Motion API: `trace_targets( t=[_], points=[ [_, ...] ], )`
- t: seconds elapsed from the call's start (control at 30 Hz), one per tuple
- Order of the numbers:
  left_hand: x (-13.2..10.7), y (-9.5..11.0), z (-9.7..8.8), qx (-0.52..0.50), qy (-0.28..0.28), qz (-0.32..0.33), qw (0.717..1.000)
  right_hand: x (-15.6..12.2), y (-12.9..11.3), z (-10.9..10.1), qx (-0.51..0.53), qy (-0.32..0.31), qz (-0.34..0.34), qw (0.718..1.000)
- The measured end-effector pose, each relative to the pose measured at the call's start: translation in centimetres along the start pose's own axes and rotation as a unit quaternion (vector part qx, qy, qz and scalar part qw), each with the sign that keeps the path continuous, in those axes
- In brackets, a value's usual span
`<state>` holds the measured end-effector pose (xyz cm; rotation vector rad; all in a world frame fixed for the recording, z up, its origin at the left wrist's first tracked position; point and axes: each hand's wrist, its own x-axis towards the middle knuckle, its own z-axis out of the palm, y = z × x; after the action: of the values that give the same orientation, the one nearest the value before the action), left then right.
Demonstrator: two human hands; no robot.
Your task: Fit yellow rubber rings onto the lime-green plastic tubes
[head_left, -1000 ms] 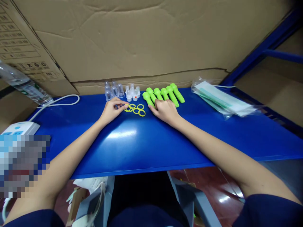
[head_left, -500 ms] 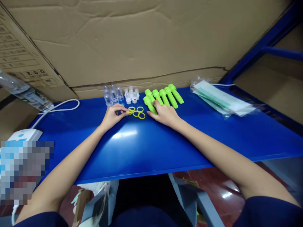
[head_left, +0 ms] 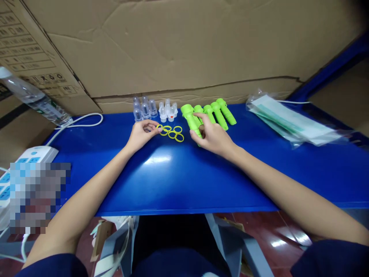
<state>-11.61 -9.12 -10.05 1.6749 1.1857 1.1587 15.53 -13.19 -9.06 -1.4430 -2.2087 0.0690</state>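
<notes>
My left hand [head_left: 143, 135] pinches a thin yellow ring [head_left: 159, 126] between thumb and fingertips. Several more yellow rings [head_left: 179, 141] lie on the blue table just right of it, some overlapping. My right hand [head_left: 216, 139] is closed around a lime-green flashlight body [head_left: 189, 112], its wide head pointing away from me and slightly left. Beside and partly behind that hand, several similar green flashlight bodies [head_left: 226, 112] lie in a row. Beyond my left hand stand clear plastic caps [head_left: 145, 109] and, to their right, small whitish translucent parts [head_left: 168, 111], one with a red mark.
A plastic bag with white and green sheets [head_left: 291, 119] lies on the right. On the left are a tilted water bottle [head_left: 37, 98], a white cable [head_left: 86, 120] and a power strip [head_left: 47, 152]. Cardboard [head_left: 184, 50] walls off the back of the blue table [head_left: 184, 184].
My right hand has lifted the leftmost green flashlight body off the row and toward me. My left hand has drawn one yellow ring up from the group. The view has shifted slightly.
</notes>
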Motion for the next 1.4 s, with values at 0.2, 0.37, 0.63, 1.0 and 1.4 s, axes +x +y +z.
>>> trace_targets(
  t=[0.2, 0.37, 0.63, 1.0, 1.4],
  points=[
    [-0.1, -0.2, 0.6, -0.183, 0.048, -0.117, 0.975, -1.0, -1.1, 0.6, -0.008, -0.045, -0.123, 0.991],
    [-0.1, -0.3, 1.7, -0.264, 0.034, -0.113, 0.957, -1.4, -1.7, 1.3, -0.013, -0.067, -0.149, 0.986],
    [-0.8, -0.1, 2.2, -0.174, 0.014, -0.031, 0.984, -1.3, -1.8, 1.3, 0.017, -0.071, -0.135, 0.988],
    [0.7, 2.2, 3.9, -0.168, -0.021, 0.051, 0.984, -0.8, -1.4, 2.4, 0.202, -0.037, -0.092, 0.974],
    [-0.3, 0.6, 5.2, -0.202, -0.085, 0.034, 0.975, 0.3, -1.8, 4.2, 0.471, -0.09, -0.021, 0.877]
  ],
)
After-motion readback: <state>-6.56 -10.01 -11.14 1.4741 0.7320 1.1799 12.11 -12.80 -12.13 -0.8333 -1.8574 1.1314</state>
